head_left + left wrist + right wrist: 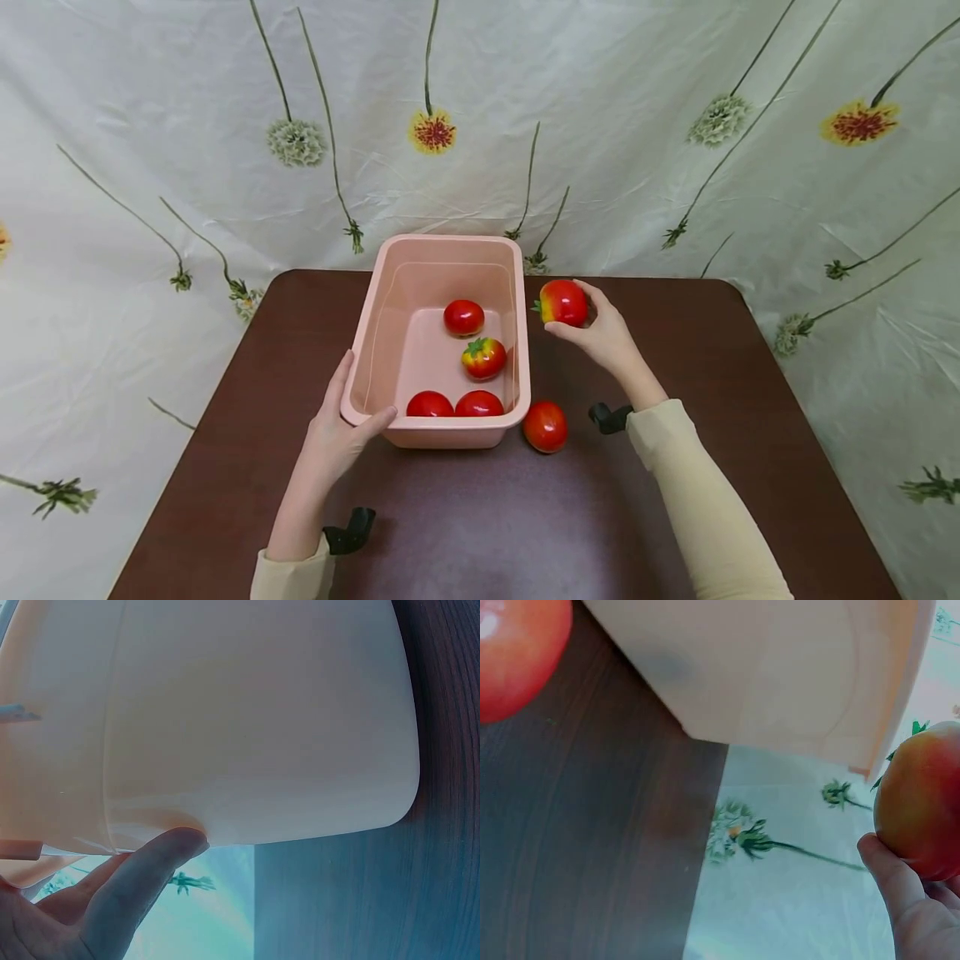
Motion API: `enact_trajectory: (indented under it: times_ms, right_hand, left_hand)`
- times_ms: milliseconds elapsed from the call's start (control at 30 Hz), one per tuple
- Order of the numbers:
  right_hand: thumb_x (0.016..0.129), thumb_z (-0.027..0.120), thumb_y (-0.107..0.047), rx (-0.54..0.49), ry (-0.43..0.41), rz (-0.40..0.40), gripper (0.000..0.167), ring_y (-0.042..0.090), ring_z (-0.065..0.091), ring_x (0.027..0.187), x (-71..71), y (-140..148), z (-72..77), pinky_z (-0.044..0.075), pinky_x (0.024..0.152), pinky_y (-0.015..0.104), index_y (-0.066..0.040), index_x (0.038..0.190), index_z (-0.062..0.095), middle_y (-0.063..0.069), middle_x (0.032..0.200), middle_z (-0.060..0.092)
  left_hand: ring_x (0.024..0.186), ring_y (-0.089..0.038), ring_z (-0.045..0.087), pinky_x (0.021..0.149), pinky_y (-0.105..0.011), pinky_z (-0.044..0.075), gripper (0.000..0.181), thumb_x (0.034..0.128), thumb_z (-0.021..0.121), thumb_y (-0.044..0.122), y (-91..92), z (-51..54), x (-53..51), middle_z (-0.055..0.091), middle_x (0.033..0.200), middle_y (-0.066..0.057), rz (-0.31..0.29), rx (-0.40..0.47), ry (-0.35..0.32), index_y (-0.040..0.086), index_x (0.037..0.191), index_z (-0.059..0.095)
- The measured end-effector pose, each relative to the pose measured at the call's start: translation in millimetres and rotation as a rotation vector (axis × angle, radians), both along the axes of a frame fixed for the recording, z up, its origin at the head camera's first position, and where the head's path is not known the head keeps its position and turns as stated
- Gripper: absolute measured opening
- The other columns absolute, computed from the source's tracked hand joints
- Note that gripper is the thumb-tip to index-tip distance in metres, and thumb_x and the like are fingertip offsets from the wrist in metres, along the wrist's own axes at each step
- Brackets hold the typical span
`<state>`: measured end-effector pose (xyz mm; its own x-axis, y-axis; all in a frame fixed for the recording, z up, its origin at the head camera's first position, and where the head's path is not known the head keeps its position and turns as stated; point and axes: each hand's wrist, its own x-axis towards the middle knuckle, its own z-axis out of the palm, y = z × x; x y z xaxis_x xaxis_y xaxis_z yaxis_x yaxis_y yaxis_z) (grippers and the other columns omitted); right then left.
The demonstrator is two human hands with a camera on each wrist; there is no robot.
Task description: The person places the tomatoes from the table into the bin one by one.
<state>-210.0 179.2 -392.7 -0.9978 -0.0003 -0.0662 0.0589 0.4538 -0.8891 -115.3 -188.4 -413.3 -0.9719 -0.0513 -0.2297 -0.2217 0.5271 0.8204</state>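
In the head view, my left hand (335, 427) holds the near left corner of a pink plastic bin (525, 333), with its thumb at the near rim. The left wrist view has that thumb against the bin's outer wall (262, 735). Inside the bin lie several tomatoes, among them a yellow-and-red one (483, 358) and a plain red one (463, 317). My right hand (602, 333) grips a red-and-yellow tomato (564, 302) with a green calyx, just outside the bin's right rim. Another red tomato (545, 427) sits on the table by the bin's near right corner.
The dark brown table (720, 400) carries the bin near its back edge. A pale cloth (615, 100) printed with flowers hangs behind and at both sides. Black straps (350, 531) show at both wrists.
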Motion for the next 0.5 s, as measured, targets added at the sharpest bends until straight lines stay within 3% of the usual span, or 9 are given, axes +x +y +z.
enact_trajectory:
  times_ms: [267, 500]
  right_hand:
    - [0.083, 0.079, -0.030, -0.037, 0.027, 0.041, 0.085, 0.032, 0.046, 0.131, -0.1, -11.4, 15.0, 0.049, 0.102, 0.049, -0.014, 0.152, 0.031, 0.011, 0.149, 0.042]
    - [0.082, 0.079, -0.028, -0.004, 0.045, 0.095, 0.086, 0.031, 0.048, 0.128, 1.1, -24.8, 27.9, 0.051, 0.100, 0.048, -0.015, 0.152, 0.032, 0.011, 0.148, 0.044]
  left_hand:
    - [0.142, -0.040, 0.033, 0.111, -0.060, 0.036, 0.101, 0.0861, 0.074, 0.040, -0.4, -0.4, -0.4, 0.021, 0.162, -0.016, -0.003, 0.008, 0.004, 0.044, 0.157, 0.001]
    - [0.141, -0.040, 0.034, 0.110, -0.061, 0.036, 0.101, 0.0857, 0.074, 0.042, -0.3, -0.7, 0.3, 0.022, 0.162, -0.016, -0.005, 0.016, 0.004, 0.046, 0.156, 0.001]
